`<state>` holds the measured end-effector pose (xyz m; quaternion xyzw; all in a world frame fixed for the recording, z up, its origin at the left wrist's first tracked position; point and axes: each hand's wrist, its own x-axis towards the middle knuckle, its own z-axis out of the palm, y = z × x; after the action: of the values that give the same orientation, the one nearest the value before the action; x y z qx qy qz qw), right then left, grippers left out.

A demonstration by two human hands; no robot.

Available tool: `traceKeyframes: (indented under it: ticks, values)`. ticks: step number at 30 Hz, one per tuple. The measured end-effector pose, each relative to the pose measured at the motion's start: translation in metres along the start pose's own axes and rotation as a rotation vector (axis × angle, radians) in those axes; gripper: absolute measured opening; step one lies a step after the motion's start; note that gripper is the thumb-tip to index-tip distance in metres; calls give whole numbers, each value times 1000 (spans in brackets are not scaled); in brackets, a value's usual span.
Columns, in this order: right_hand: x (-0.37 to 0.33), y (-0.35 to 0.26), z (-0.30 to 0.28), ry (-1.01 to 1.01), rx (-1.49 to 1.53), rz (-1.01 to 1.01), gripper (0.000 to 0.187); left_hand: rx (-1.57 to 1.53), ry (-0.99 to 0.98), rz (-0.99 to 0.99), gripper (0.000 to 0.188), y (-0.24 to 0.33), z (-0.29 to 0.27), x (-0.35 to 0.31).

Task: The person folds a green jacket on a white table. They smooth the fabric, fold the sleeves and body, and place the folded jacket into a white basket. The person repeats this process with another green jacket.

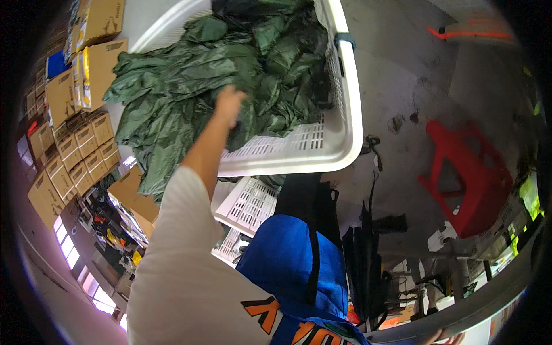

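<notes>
A large white plastic basket (349,123) with slotted walls holds a heap of crumpled dark green fabric (172,86). Part of the thin, shiny fabric spills over the basket's left side and hangs down. My left hand (229,106) reaches into the heap, its fingers curled against the green fabric and slightly blurred. The fingertips are partly lost in the folds. Only a few fingers of my right hand (445,337) show at the lower right edge, beside a pale curved rail (460,319); whether they grip it is hidden.
More white slotted baskets (247,204) stand below the large one. Stacked cardboard boxes (86,144) line the left. A red plastic stool (486,190) lies tilted on the grey floor (397,69) at right. A blue apron (293,259) covers my front, near dark hanging straps (365,259).
</notes>
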<state>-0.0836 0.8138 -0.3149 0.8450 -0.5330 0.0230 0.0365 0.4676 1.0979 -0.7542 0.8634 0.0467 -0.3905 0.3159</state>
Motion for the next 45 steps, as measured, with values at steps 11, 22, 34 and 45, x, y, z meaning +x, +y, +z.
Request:
traceKeyframes:
  ticks: [11,22,34,45]
  values:
    - [10,-236,118,-1504,1393,1103,93,-759,-1398,403,30,215,-16,-426]
    - [118,-297,-42,-1415,1519,252,39,-1192,-933,-167,54,123,-118,-416]
    - [183,-210,-128,-834,1075,108,41,-1589,430,-347,46,-179,-126,-214]
    - [215,-209,-207,-600,1093,-45,42,-1467,641,417,64,137,-386,-425]
